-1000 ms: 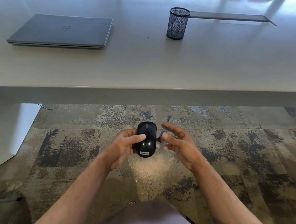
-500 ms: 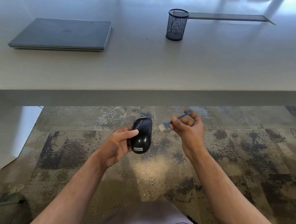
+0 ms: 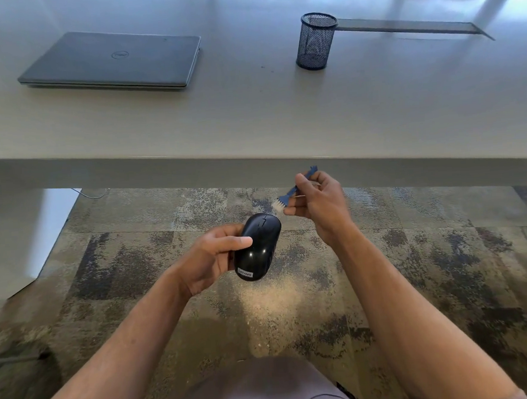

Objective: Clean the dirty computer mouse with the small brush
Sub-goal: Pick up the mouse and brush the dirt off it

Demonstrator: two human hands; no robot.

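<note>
Black and glossy, the computer mouse (image 3: 260, 245) is being held in the air below the near edge of the desk (image 3: 251, 120), over the patterned carpet (image 3: 445, 265). It is being gripped by the left hand (image 3: 212, 258), whose thumb is being laid across its top near the middle while the other fingers are being curled under its left side. The mouse is being kept tilted, with its button end pointing away toward the desk and its rear end, where a small white label is being shown, pointing toward the person.

The small brush (image 3: 295, 188), with a blue handle and pale bristles, is being pinched by the right hand (image 3: 318, 200), up and to the right of the mouse. Its handle is being clamped between the thumb and the curled fingers, the blue tail end is being left sticking out above the hand, and the bristles are being aimed down and to the left. The bristles are being held just beside the front right corner of the mouse; whether they are touching it cannot be told.

On the desk, a closed grey laptop (image 3: 114, 58) is being left lying at the left, and a dark mesh pen cup (image 3: 316, 42) is being left standing upright at the right, well apart from the laptop.
</note>
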